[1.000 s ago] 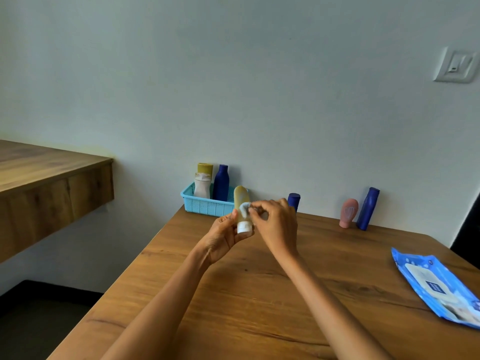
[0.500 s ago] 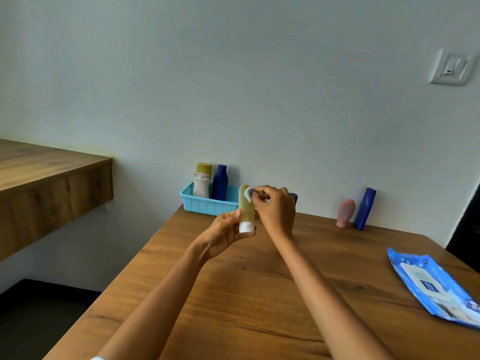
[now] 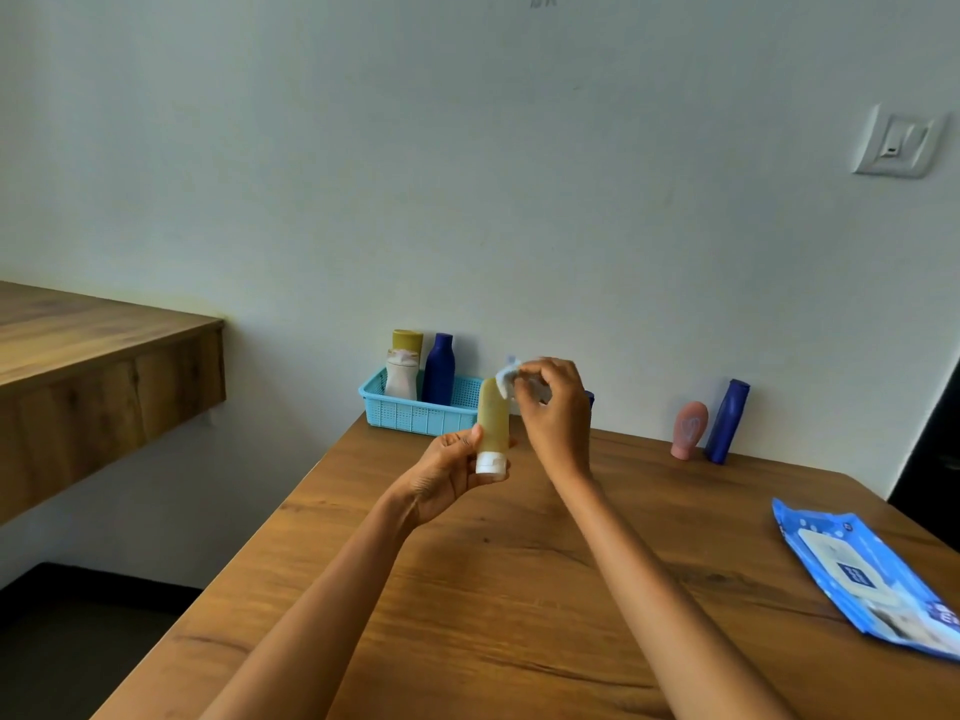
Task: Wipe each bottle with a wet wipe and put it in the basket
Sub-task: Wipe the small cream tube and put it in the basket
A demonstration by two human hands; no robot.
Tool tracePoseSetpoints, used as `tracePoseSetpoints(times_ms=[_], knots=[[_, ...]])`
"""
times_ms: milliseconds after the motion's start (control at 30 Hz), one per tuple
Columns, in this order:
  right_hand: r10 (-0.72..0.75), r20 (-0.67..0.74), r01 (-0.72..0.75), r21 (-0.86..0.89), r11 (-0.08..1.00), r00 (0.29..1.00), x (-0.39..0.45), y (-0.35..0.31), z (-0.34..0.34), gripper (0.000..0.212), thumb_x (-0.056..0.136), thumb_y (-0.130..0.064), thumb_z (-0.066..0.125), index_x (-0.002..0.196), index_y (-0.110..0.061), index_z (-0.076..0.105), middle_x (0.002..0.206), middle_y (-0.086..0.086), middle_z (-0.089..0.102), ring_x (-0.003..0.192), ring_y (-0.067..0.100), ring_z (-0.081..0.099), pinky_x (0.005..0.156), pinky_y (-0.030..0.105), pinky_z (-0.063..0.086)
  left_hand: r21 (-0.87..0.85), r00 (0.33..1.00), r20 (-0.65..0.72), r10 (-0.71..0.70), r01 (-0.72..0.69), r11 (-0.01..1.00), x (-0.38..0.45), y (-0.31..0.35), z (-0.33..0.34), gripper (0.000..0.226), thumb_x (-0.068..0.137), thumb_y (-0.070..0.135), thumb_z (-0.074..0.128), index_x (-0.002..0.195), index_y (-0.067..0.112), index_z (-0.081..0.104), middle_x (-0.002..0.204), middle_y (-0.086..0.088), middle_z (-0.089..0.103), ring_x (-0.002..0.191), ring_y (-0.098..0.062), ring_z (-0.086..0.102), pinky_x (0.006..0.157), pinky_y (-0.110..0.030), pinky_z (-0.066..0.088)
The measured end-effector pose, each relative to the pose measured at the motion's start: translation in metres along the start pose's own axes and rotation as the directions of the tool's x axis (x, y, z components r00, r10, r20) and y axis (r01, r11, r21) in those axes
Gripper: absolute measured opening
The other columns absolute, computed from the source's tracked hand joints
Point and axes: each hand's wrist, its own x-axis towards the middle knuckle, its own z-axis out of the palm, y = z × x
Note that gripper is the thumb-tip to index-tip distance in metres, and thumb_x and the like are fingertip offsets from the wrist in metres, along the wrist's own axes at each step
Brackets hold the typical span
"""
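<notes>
Pale wall (image 3: 467, 174) fills the background, and at far left a wooden shelf (image 3: 104, 356) juts out from it, apart from the desk (image 3: 519, 589) that carries everything else. At the desk's back left corner sits a light blue basket (image 3: 415, 414), touching or nearly touching the wall. Three bottles stand upright in it: a white bottle (image 3: 401, 377) in front, an olive-capped bottle (image 3: 407, 340) just behind it, and a dark blue bottle (image 3: 439, 368) to their right.

Just right of the basket, raised above the desk, the left hand (image 3: 447, 475) grips a yellow tube bottle (image 3: 492, 423) near its white cap, which points downward; thumb and fingers curl round the lower end. The right hand (image 3: 553, 407) pinches a small white wet wipe (image 3: 506, 377) between thumb and fingertips and holds it against the tube's upper end. Behind the right hand a sliver of another dark blue item (image 3: 589, 397) shows, mostly hidden.

Farther right, near the wall, a pink bottle (image 3: 689, 429) stands cap-down, and just beside it a tall blue bottle (image 3: 726, 420) leans slightly toward the wall. On the wall above them is a white switch plate (image 3: 893, 145). At the desk's right edge lies a flat blue wet wipe pack (image 3: 867, 579), well apart from both hands.
</notes>
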Motion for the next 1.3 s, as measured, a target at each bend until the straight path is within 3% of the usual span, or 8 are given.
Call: tracePoseSetpoints(times_ms=[200,367,567,700,933,1100,1200,1300], knots=[[-0.114,0.212,0.136,-0.096,0.986,0.971,-0.002,-0.008,0.003,0.024,0.089,-0.012,0.059,0.112,-0.010,0.066,0.103,0.009,0.066,0.094,0.019,0.061,0.076,0.021,0.048,0.009,0.999,-0.002,0.039,-0.039,0.999,0.003,0.002,0.004,0.068,0.055,0.046,0.087,0.104,0.004,0.066,0.103,-0.015,0.067,0.090,-0.023,0.066,0.078,-0.035,0.056],[-0.162,0.366,0.207,-0.086,0.974,0.916,-0.023,-0.007,-0.014,0.022,0.085,-0.017,0.065,0.106,-0.010,0.070,0.096,0.007,0.066,0.080,0.010,0.058,0.067,0.013,0.046,-0.001,0.998,-0.016,0.057,-0.057,0.998,-0.001,0.000,-0.003,0.058,0.055,0.047,0.086,0.099,0.011,0.073,0.103,-0.013,0.068,0.091,-0.021,0.066,0.078,-0.034,0.057],[-0.007,0.091,0.011,-0.052,0.999,0.996,0.009,-0.014,-0.006,0.021,0.088,-0.008,0.060,0.107,-0.007,0.069,0.101,0.009,0.064,0.087,0.014,0.060,0.067,0.001,0.039,-0.015,1.000,-0.014,0.028,-0.028,0.999,-0.001,-0.002,0.011,0.075,0.052,0.047,0.088,0.109,0.005,0.061,0.103,-0.014,0.067,0.085,-0.022,0.066,0.077,-0.035,0.057],[-0.122,0.199,0.148,-0.121,0.981,0.972,-0.008,-0.013,-0.001,0.021,0.087,-0.008,0.061,0.105,-0.010,0.070,0.092,0.007,0.065,0.080,0.017,0.061,0.067,0.019,0.045,0.012,0.998,-0.013,0.061,-0.061,0.998,0.002,0.001,0.011,0.060,0.054,0.048,0.087,0.097,0.009,0.072,0.098,-0.012,0.069,0.088,-0.021,0.067,0.077,-0.034,0.057],[-0.025,0.316,0.032,-0.015,0.999,0.948,-0.024,-0.008,-0.018,0.012,0.081,-0.014,0.070,0.090,-0.007,0.073,0.085,0.004,0.065,0.062,-0.005,0.051,0.055,0.002,0.041,-0.052,0.996,-0.040,0.079,-0.081,0.995,0.000,-0.003,0.005,0.065,0.052,0.048,0.088,0.101,0.008,0.070,0.101,-0.013,0.069,0.088,-0.020,0.068,0.078,-0.033,0.057],[0.067,0.098,-0.073,0.059,0.996,0.993,0.007,-0.009,-0.015,0.021,0.087,-0.005,0.059,0.106,-0.009,0.069,0.101,0.008,0.064,0.080,0.003,0.056,0.064,0.001,0.042,-0.068,0.999,-0.007,0.037,-0.037,0.997,-0.001,0.000,0.013,0.079,0.051,0.046,0.088,0.112,0.005,0.059,0.104,-0.015,0.068,0.083,-0.022,0.068,0.077,-0.034,0.058],[-0.011,0.240,0.012,-0.001,1.000,0.971,0.010,-0.014,-0.006,0.027,0.089,-0.001,0.055,0.111,-0.011,0.067,0.108,0.008,0.064,0.095,0.016,0.061,0.077,0.012,0.046,-0.050,0.999,-0.001,0.051,-0.051,0.997,0.002,0.002,0.018,0.067,0.052,0.046,0.088,0.103,0.008,0.068,0.102,-0.013,0.069,0.088,-0.022,0.067,0.079,-0.035,0.057],[-0.104,0.265,0.135,-0.100,0.986,0.958,-0.002,-0.017,-0.004,0.023,0.087,-0.003,0.058,0.104,-0.011,0.071,0.096,0.008,0.065,0.084,0.016,0.059,0.070,0.020,0.046,-0.030,0.997,-0.020,0.080,-0.080,0.996,0.003,0.003,0.015,0.058,0.051,0.046,0.089,0.095,0.012,0.073,0.097,-0.012,0.069,0.088,-0.021,0.068,0.076,-0.034,0.058]])
